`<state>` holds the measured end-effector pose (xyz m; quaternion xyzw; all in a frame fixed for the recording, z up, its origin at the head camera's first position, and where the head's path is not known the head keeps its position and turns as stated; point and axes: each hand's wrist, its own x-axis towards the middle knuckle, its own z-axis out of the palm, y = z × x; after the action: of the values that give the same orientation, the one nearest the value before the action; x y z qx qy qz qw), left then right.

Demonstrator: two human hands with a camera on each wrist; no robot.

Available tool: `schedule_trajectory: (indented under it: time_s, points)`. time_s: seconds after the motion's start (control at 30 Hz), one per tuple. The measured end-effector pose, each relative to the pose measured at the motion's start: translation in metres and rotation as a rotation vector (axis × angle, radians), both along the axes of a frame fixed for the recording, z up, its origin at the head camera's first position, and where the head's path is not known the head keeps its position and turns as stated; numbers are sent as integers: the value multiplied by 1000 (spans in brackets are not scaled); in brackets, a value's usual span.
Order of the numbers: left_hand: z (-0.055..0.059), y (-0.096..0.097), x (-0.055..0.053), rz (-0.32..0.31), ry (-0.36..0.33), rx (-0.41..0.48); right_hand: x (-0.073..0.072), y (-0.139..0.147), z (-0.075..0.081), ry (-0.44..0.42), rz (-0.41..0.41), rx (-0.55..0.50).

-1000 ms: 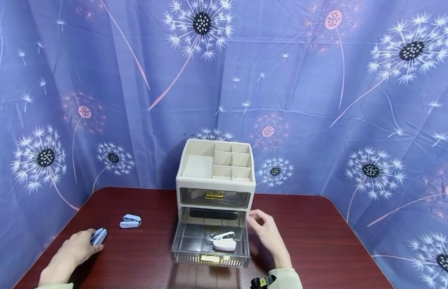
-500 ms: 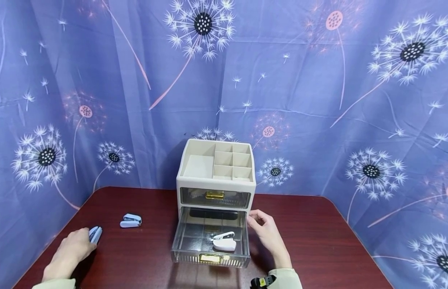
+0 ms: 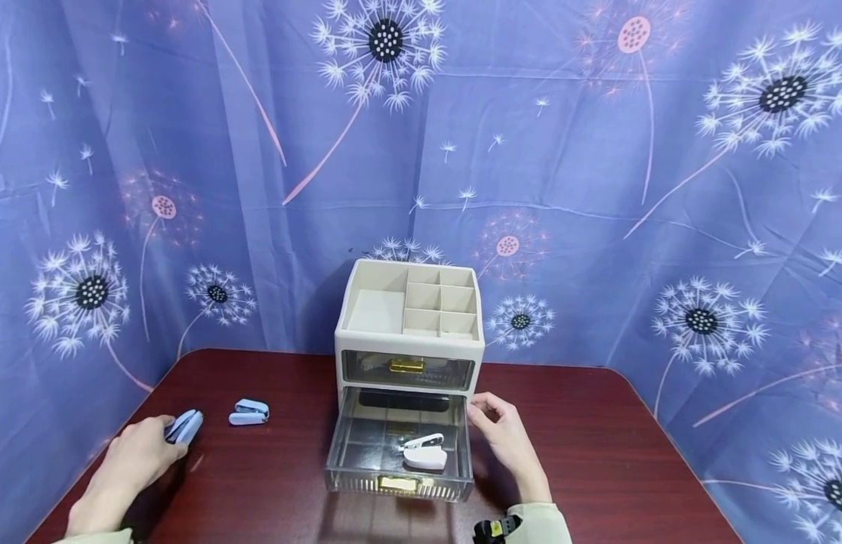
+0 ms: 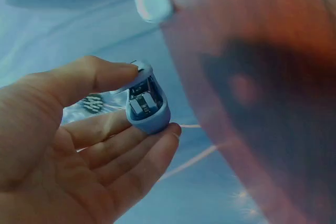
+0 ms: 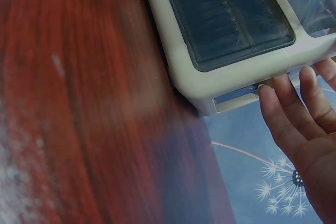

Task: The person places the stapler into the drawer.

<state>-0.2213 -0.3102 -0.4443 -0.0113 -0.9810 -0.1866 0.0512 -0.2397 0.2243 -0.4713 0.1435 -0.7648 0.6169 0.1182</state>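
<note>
In the head view, my left hand [image 3: 131, 459] is at the table's left side and pinches a small light-blue stapler [image 3: 185, 427]. The left wrist view shows the thumb on top of this stapler [image 4: 148, 106] and the fingers beneath it, its open end facing the camera. A second light-blue stapler [image 3: 248, 412] lies on the table to the right of that hand. My right hand [image 3: 505, 434] touches the right side of a cream drawer organizer [image 3: 410, 344] with its fingertips. The organizer's clear lower drawer [image 3: 356, 438] is pulled out, and a white stapler [image 3: 424, 456] lies inside.
The upper drawer [image 3: 376, 368] is closed, with a gold handle and some items dimly visible behind its front. Divided compartments [image 3: 421, 321] top the organizer. A blue dandelion-print curtain [image 3: 291, 249] hangs close behind the dark red table [image 3: 577, 453].
My left hand, gripping the stapler, shifted slightly left and then moved a little forward and right. The right hand stays against the organizer, and the drawer has not moved.
</note>
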Motion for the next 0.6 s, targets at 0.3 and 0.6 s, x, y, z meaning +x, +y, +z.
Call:
schedule_trajectory:
  time_s: [0.3,0.6]
  points:
    - [26,37,3,-48,180,10,-8,6,-11,38,-24,33]
    - [52,73,14,-109,299,55,-5,3,-9,59,-28,35]
